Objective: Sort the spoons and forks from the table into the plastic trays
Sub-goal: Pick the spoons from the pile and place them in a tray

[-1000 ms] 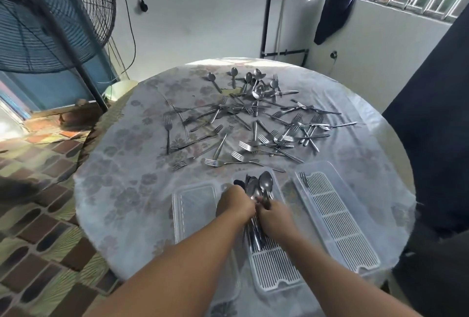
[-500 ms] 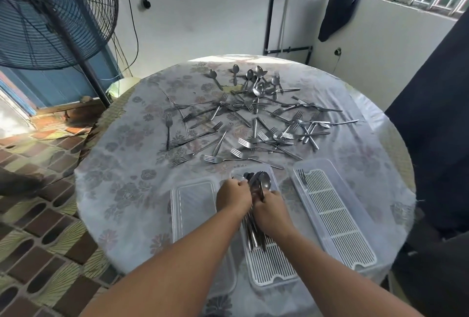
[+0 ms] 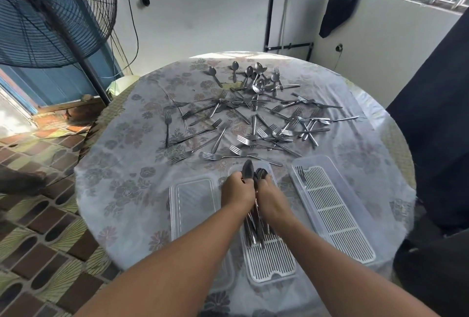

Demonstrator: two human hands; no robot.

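Lettering on the hub badge of the standing fan [image 3: 48,12], far left, is cut off by the frame edge and too blurred to read. No other writing or brand mark shows on any item.

Left hand [image 3: 237,190] and right hand [image 3: 270,196] sit side by side over the far end of the middle tray [image 3: 272,261]. Left grip: fingers curled around a dark spoon [image 3: 248,170], bowl pointing to the far side above the knuckles. Right grip: fingers curled over the bundle of spoons [image 3: 256,228] that lies in the middle tray; whether it actually clamps them cannot be told. Bundle handles run toward the near end over the slatted white insert.

Left tray [image 3: 194,205]: clear plastic, nothing seen inside. Right tray [image 3: 332,212]: slatted insert, one fork [image 3: 302,174] at its far left corner.

Loose forks [image 3: 241,129] scattered across the middle of the tabletop [image 3: 121,164]; loose spoons [image 3: 253,75] cluster at the far side. Flowered cloth under a clear cover.

Versus the frame half a second earlier: the spoon in the left hand stands higher and more upright, clear of the other bowls; both hands remain together over the same tray. Scattered cutlery and all three trays unchanged in position.
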